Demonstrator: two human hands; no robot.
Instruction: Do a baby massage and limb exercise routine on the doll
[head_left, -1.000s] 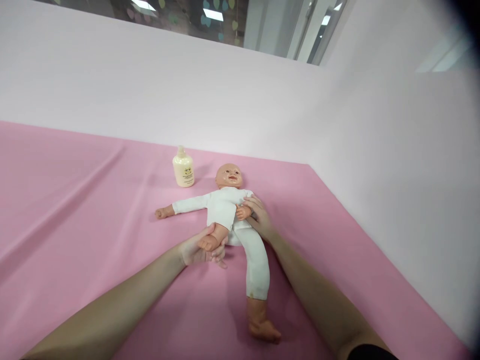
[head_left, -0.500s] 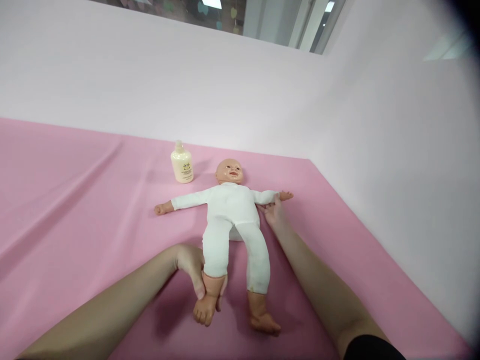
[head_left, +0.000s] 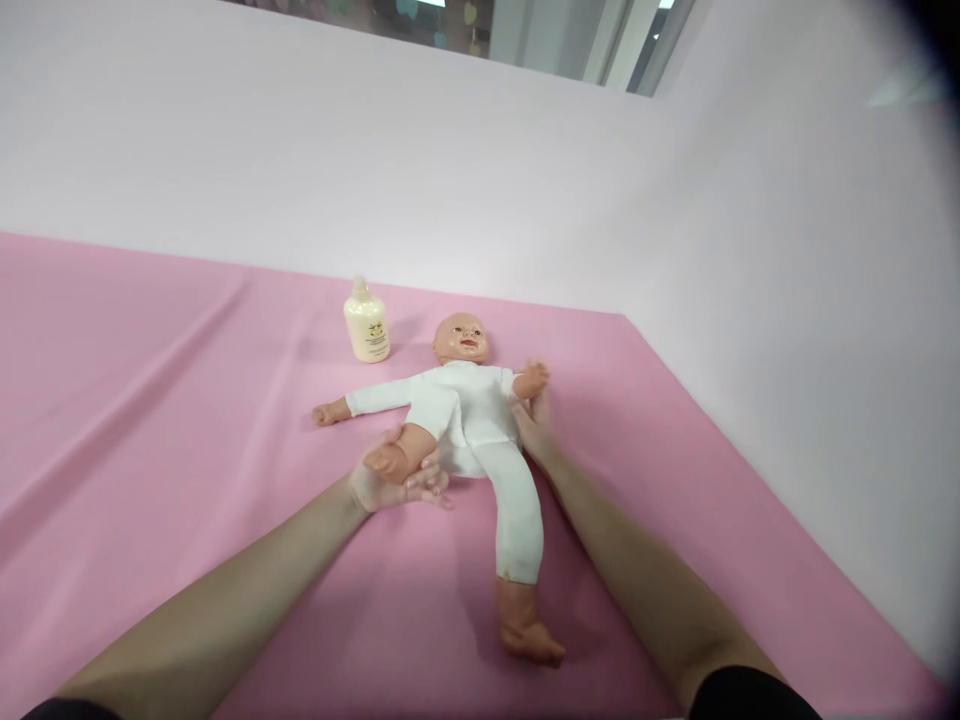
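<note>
A baby doll [head_left: 487,410] in a white suit lies on its back, head away from me. My left hand [head_left: 397,480] is wrapped around the lower part of the doll's leg on the left, whose knee is bent up toward the belly. On the right, my right hand [head_left: 534,415] grips the doll's arm near the wrist, and that arm is bent in close to the body. The doll's other leg lies stretched out toward me. Its other arm reaches out flat to the left.
A pale yellow pump bottle [head_left: 367,325] stands upright left of the doll's head. Beneath everything is a pink padded surface [head_left: 187,400] with creases at the left. White walls [head_left: 300,150] rise at the back and right, with a window above.
My left hand has pushed the doll's leg up and away from me, bending it at the knee. My right hand has brought the doll's arm inward, toward its chest.
</note>
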